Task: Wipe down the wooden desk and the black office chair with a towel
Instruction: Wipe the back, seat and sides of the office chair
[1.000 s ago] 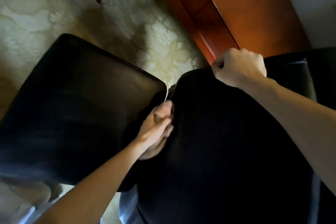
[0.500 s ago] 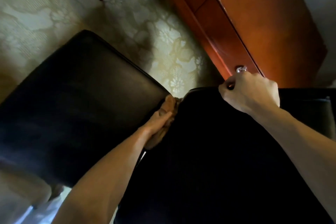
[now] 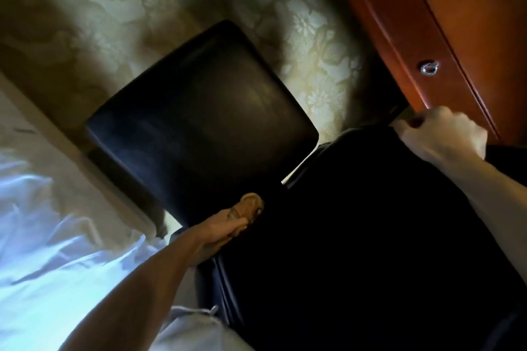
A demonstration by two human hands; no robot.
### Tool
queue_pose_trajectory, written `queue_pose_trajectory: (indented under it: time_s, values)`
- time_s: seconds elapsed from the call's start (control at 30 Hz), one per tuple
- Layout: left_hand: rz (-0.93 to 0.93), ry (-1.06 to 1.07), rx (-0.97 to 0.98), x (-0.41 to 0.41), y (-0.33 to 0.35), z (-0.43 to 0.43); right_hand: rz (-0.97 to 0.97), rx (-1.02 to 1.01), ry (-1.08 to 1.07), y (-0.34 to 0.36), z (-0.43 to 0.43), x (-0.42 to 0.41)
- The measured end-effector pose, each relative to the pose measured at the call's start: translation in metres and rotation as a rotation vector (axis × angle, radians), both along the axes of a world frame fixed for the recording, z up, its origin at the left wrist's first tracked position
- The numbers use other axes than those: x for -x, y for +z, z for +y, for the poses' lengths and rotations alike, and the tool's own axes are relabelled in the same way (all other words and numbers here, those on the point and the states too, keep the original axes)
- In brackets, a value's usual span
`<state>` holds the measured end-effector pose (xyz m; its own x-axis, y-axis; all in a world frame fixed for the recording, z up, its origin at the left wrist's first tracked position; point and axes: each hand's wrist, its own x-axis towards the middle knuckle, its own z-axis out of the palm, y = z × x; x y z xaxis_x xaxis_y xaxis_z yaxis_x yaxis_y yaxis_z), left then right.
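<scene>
Because the chair back (image 3: 370, 236) sits in deep shadow, I can barely trace its edges, and the fingers of my left hand (image 3: 225, 226) are half hidden. That hand curls around the tan towel (image 3: 251, 202), pressing it where the back meets the seat (image 3: 199, 117). My right hand (image 3: 439, 134) clenches the back's top corner beside the table (image 3: 462, 23).

It looked like a bedroom, perhaps a hotel room. Rumpled white bedding (image 3: 42, 236) lay at the near left. A pale carpet (image 3: 313, 37) with a flower pattern covered the floor. A polished wooden table (image 3: 462, 8) with a drawer and a metal ring pull (image 3: 429, 68) stood at the far right, with a black padded chair (image 3: 205, 111) beside it.
</scene>
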<state>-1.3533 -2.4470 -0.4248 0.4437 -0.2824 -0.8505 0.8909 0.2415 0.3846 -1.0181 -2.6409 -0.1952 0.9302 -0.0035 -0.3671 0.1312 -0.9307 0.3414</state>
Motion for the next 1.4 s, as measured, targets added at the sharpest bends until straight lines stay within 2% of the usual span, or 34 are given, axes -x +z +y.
queue_pose_trajectory:
  time_s: [0.13, 0.3, 0.4, 0.47, 0.53, 0.6, 0.7, 0.93, 1.1, 1.27, 1.4]
  values:
    - [0.059, 0.130, -0.033, 0.045, 0.029, 0.026, -0.011, -0.005, 0.012, 0.001, 0.004, 0.000]
    - [-0.074, 0.257, -0.136, 0.045, 0.083, 0.055, -0.002, 0.032, -0.013, 0.001, 0.020, 0.010]
    - [-0.129, 0.070, -0.297, 0.017, 0.127, 0.073, 0.040, 0.014, -0.030, 0.002, 0.028, 0.022]
    - [-0.229, -0.160, -0.348, -0.001, 0.158, 0.085, 0.115, 0.050, -0.019, 0.003, 0.030, 0.029]
    - [-0.251, -0.342, -0.401, -0.008, 0.182, 0.092, 0.190, 0.092, -0.022, 0.004, 0.032, 0.038]
    - [-0.248, -0.399, -0.412, -0.004, 0.199, 0.096, 0.249, 0.103, -0.036, 0.005, 0.034, 0.047]
    - [-0.263, -0.378, -0.423, 0.012, 0.230, 0.103, 0.339, 0.078, -0.018, 0.008, 0.041, 0.066]
    - [-0.343, -0.390, -0.529, 0.033, 0.296, 0.113, 0.784, -0.138, 0.219, 0.002, 0.090, 0.110]
    - [-0.433, -0.354, -0.603, 0.045, 0.348, 0.127, 0.991, -0.171, 0.487, 0.013, 0.147, 0.151]
    - [-0.499, -0.369, -0.733, 0.039, 0.398, 0.151, 1.041, -0.300, 0.619, 0.040, 0.185, 0.162]
    - [-0.592, -0.351, -0.722, 0.029, 0.428, 0.164, 0.984, -0.437, 0.681, 0.065, 0.204, 0.154]
